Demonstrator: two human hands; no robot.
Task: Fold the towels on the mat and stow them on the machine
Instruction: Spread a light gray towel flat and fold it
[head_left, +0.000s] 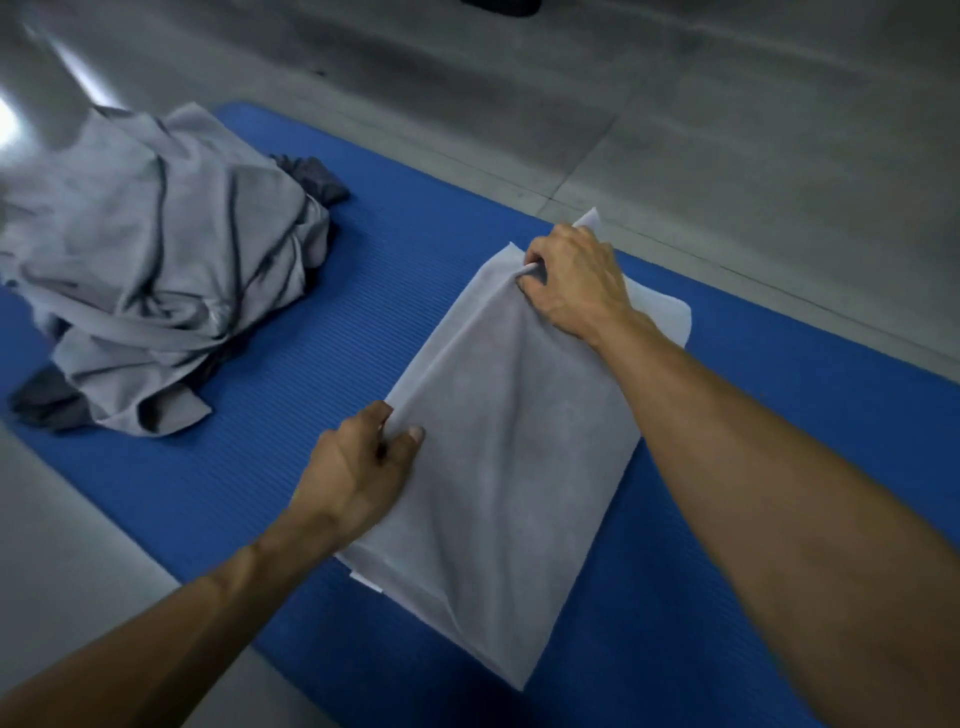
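Observation:
A light grey towel lies partly folded on the blue ribbed mat. My left hand pinches its left edge near the middle, thumb on top. My right hand grips a bunched fold at the towel's far edge, fingers curled around the cloth. A small tip of the towel shows beyond my right hand. To the left sits a crumpled pile of grey towels with darker cloth under it. No machine is in view.
Grey concrete floor surrounds the mat on the far side and at the near left. A dark object sits at the top edge of the view. Bright glare marks the floor at the far left.

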